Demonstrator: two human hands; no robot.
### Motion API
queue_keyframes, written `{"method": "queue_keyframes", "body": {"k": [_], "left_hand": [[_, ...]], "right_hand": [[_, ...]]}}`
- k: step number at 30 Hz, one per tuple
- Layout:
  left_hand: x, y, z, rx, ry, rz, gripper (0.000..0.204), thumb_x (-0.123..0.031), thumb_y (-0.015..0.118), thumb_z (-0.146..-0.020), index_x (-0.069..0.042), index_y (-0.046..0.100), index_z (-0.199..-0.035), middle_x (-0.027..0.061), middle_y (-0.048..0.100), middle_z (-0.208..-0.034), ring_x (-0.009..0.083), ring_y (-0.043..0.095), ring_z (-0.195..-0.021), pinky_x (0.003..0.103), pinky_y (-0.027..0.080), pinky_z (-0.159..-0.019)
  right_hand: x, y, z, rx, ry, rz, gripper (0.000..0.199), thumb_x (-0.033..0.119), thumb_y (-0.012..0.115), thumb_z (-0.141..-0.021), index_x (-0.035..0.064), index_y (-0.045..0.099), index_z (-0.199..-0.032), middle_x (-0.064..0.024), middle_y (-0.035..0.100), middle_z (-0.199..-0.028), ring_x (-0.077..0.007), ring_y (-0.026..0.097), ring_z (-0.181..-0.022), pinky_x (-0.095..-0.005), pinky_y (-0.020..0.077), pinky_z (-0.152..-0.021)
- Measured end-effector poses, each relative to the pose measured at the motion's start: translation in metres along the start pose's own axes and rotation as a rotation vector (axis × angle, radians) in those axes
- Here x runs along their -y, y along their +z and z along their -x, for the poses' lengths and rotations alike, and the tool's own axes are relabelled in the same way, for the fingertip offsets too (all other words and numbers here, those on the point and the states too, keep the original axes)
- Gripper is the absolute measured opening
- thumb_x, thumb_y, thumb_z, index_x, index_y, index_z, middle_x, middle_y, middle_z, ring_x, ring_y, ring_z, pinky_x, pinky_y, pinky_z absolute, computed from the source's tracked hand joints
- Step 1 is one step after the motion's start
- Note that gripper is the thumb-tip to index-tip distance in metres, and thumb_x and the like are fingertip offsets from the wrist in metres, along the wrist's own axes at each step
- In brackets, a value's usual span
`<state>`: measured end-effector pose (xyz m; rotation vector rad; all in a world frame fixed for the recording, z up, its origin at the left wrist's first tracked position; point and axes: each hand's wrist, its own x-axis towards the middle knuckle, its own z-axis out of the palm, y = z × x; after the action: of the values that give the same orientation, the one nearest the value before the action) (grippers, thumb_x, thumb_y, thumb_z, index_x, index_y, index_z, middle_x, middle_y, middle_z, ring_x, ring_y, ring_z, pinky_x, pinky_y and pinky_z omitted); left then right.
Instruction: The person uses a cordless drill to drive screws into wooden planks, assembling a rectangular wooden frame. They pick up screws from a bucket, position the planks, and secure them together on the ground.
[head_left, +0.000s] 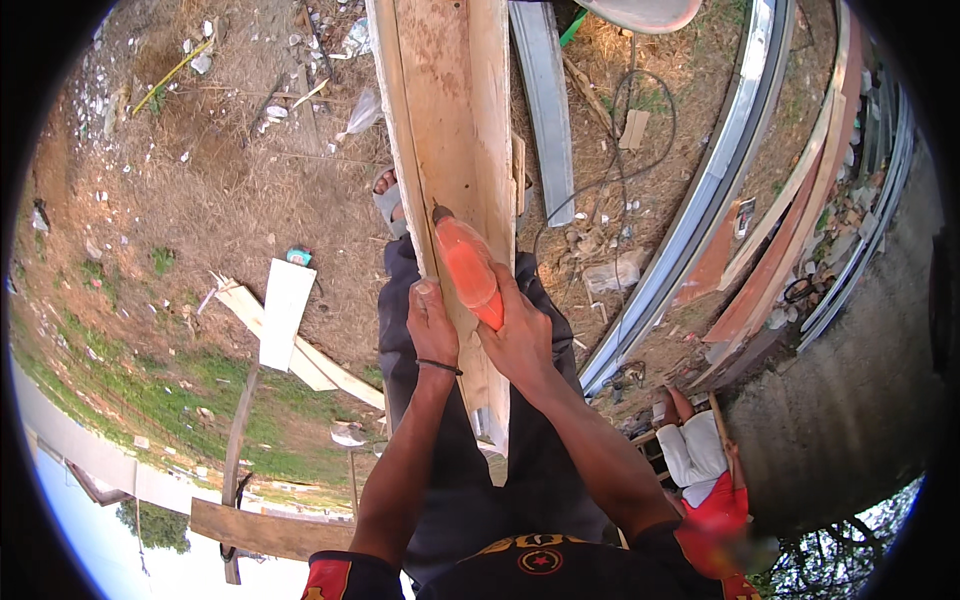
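Observation:
A long wooden trough (440,75) with raised side walls runs away from me, its near end between my legs. My right hand (520,335) is closed round an orange power drill (465,262). The drill points away and slightly left, and its dark chuck and bit are at the inner side of the left wall. Whether the bit is in the wood I cannot tell. My left hand (432,322), with a dark band at its wrist, grips the left wall close beside the drill. Its thumb lies on top, and the other fingers are mostly hidden.
A grey metal channel (543,110) and a black cable (672,110) lie right of the trough. Farther right are long metal strips (700,215) and reddish boards (775,255). A white board (285,320) lies left. A person in a red top (715,495) sits at the lower right.

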<state>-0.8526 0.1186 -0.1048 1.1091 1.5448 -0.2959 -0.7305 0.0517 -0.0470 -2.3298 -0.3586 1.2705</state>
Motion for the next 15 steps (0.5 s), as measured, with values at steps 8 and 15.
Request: {"method": "queue_keyframes", "body": {"k": [8, 15], "left_hand": [[-0.008, 0.015, 0.005, 0.110, 0.031, 0.278, 0.066, -0.047, 0.036, -0.101, 0.010, 0.044, -0.132, 0.0158, 0.054, -0.122, 0.0200, 0.049, -0.112, 0.032, 0.038, -0.095], [-0.011, 0.012, 0.002, 0.176, 0.050, 0.214, 0.066, -0.044, 0.040, -0.102, 0.012, 0.039, -0.136, 0.0223, 0.051, -0.132, 0.0259, 0.049, -0.124, 0.035, 0.038, -0.104]], "right_hand": [[-0.003, 0.015, -0.004, 0.009, 0.044, 0.033, 0.075, 0.001, 0.067, -0.069, 0.0043, 0.038, -0.139, -0.0252, 0.064, -0.103, -0.0414, 0.065, -0.090, -0.0455, 0.0540, -0.075], [-0.004, 0.017, -0.010, -0.011, 0.045, 0.015, 0.074, 0.001, 0.067, -0.069, 0.0041, 0.039, -0.138, -0.0253, 0.064, -0.102, -0.0414, 0.065, -0.089, -0.0453, 0.0541, -0.073]]}}
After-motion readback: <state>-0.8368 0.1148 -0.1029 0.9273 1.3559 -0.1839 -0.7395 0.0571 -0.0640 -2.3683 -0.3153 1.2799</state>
